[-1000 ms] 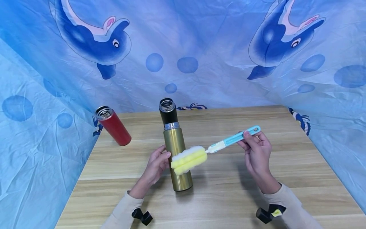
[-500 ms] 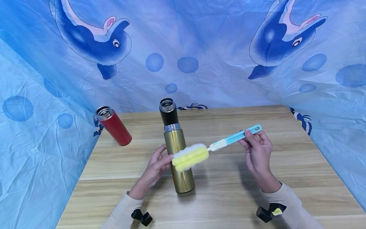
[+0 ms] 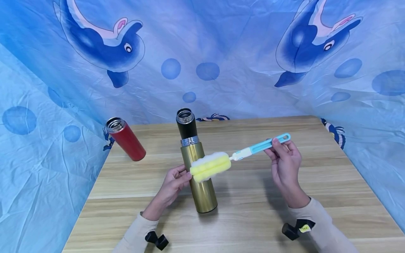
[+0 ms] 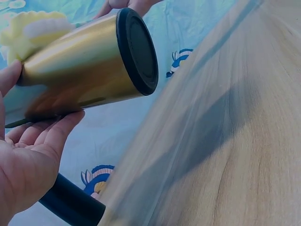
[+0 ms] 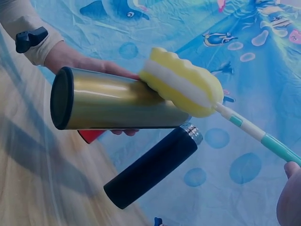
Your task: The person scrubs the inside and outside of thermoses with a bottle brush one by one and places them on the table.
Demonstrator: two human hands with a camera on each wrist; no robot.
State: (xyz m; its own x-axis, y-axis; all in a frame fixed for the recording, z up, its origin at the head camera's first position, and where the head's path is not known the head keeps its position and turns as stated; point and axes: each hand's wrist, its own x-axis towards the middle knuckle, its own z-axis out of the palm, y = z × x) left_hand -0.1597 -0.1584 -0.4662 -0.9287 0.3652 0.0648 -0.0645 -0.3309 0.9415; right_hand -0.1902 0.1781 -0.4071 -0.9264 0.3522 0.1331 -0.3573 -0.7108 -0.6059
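Note:
My left hand (image 3: 173, 184) grips a gold thermos flask (image 3: 204, 196) round its side, holding it tilted above the table with its steel neck away from me. In the left wrist view the flask's dark base (image 4: 138, 52) faces the camera, with fingers curled under the body. A bottle brush with a yellow and white sponge head (image 3: 211, 168) lies across the flask's side. Between thumb and fingers, my right hand (image 3: 286, 168) pinches the brush's light blue handle (image 3: 261, 146). The sponge overlaps my left thumb tip in the head view.
Behind the gold flask stands an open black flask (image 3: 187, 129), partly covered by it in the head view. An open red flask (image 3: 128, 142) stands at the back left of the wooden table (image 3: 253, 218). Blue dolphin-print sheeting (image 3: 237, 91) surrounds the table.
The brush has shifted up along the flask, its handle rising with my right hand. The flask's base has swung slightly to the right; my left hand keeps its grip.

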